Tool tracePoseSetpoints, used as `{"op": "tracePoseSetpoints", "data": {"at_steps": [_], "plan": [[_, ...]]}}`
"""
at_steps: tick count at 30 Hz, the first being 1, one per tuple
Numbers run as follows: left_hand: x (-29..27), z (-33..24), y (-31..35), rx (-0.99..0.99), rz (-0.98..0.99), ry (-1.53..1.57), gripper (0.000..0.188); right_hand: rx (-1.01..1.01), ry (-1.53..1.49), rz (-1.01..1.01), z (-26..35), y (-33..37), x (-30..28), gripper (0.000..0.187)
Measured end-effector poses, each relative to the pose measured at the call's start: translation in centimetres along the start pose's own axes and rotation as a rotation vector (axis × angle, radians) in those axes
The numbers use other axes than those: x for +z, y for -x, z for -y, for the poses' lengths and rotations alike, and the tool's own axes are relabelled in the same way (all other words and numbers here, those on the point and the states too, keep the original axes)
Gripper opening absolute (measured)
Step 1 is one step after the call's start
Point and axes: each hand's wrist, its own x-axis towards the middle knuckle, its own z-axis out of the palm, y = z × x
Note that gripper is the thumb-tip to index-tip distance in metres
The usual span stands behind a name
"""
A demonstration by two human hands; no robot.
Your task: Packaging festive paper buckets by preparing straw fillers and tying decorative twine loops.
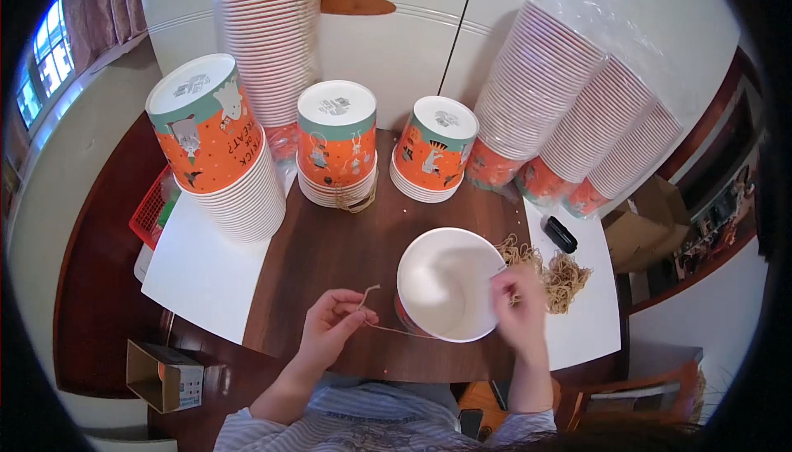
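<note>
A white-lined paper bucket [445, 280] stands mouth up on the brown table in front of me. My left hand [337, 322], left of the bucket, is closed in a pinch on a thin tan string [398, 331]. One short end of the string sticks up above the fingers; the other part stretches right to the bucket's near side. My right hand [520, 310] is curled at the bucket's right rim and slightly blurred. What its fingers hold, if anything, cannot be made out. Behind it lies a tangled pile of tan string loops [566, 282].
Upside-down stacks of orange printed buckets stand at the left [202, 122], middle [337, 143] and right [436, 145]. Tall plastic-wrapped bucket stacks [544, 81] rise behind. A small black object [560, 234] lies near the string pile. An open cardboard box [165, 376] sits lower left.
</note>
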Motion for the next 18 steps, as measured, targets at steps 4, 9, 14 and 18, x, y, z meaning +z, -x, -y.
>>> {"op": "tracePoseSetpoints", "data": {"at_steps": [4, 9, 14, 18], "plan": [[0.1, -0.4, 1.6, 0.023, 0.083, 0.088, 0.019, -0.285, 0.098, 0.277, 4.6, 0.2, 2.8, 0.031], [0.1, -1.1, 2.9, 0.015, 0.182, 0.125, 0.019, -0.321, 0.135, 0.274, 5.5, -0.4, 4.7, 0.037], [0.3, -1.2, 3.2, 0.016, 0.279, 0.166, 0.018, -0.423, 0.167, 0.297, 5.2, 0.0, 5.6, 0.026], [-0.3, -0.9, 3.1, -0.022, 0.305, 0.175, 0.02, -0.419, 0.16, 0.299, 5.4, 0.0, 5.3, 0.02]]}}
